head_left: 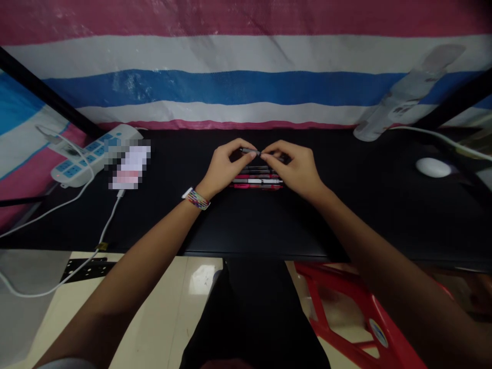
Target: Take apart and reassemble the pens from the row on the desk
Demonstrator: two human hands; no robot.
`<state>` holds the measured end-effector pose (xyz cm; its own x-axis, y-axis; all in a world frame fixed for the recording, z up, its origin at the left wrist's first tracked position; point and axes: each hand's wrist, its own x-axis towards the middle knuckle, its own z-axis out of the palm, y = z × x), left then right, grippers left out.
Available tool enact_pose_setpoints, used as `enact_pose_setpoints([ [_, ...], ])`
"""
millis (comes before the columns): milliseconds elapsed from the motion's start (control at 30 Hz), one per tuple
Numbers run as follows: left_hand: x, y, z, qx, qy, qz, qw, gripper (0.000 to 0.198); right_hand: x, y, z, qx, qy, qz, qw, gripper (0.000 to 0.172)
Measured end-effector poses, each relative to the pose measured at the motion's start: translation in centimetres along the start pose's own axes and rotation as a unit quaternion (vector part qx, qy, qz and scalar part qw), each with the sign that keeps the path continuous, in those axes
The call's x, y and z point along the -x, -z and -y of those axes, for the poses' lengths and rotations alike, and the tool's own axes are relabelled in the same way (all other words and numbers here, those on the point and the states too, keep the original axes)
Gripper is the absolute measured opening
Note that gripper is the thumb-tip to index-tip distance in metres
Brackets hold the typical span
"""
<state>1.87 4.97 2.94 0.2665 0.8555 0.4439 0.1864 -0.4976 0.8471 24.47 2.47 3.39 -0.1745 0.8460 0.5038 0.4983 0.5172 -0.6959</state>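
Note:
My left hand (225, 169) and my right hand (294, 166) meet at the middle of a black desk (246, 225). Together they pinch a dark pen (251, 151) held level just above the desk, each hand gripping one end with thumb and forefinger. Under and between the hands lies a short row of pens (257, 181), dark ones at the back and pink-red ones at the front, side by side. A coloured band circles my left wrist.
A white power strip (90, 154) with cables and a phone (130, 166) on a white charging cable lie at the left. A white mouse (433, 167) and a toppled clear bottle (403, 95) sit at the right. A red plastic stool (346, 307) stands below the desk edge.

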Motion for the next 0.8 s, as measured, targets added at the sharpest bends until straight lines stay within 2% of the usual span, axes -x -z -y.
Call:
enact_pose_setpoints([
  [67, -0.1, 0.1, 0.8, -0.006, -0.013, -0.012, 1.000, 0.013, -1.4, 0.0, -0.9, -0.042, -0.027, -0.006, 0.999, 0.014],
  [133, -0.4, 0.2, 1.7, -0.004, -0.014, -0.031, 0.999, 0.010, -2.5, 0.2, -1.9, -0.116, -0.084, -0.008, 0.990, 0.016],
  [233, -0.7, 0.4, 2.6, -0.008, 0.007, -0.053, 0.999, 0.005, -2.9, 0.5, -3.1, -0.252, -0.180, -0.017, 0.951, 0.015],
  [333, -1.0, 0.7, 3.0, -0.017, 0.016, -0.057, 0.998, 0.006, -2.5, 0.7, -3.6, -0.328, -0.219, -0.011, 0.919, 0.010],
  [467, -1.2, 1.0, 3.1, -0.036, 0.019, -0.058, 0.998, 0.008, -2.0, 0.4, -3.7, -0.352, -0.235, -0.016, 0.906, 0.013],
  [667, -1.2, 1.6, 3.3, -0.049, 0.020, -0.039, 0.998, 0.015, -2.4, 0.0, -4.0, -0.339, -0.211, -0.024, 0.916, 0.017],
  [800, -1.2, 1.8, 3.6, -0.059, 0.025, -0.032, 0.997, 0.054, -2.4, 0.0, -3.9, -0.324, -0.182, -0.016, 0.928, 0.022],
])
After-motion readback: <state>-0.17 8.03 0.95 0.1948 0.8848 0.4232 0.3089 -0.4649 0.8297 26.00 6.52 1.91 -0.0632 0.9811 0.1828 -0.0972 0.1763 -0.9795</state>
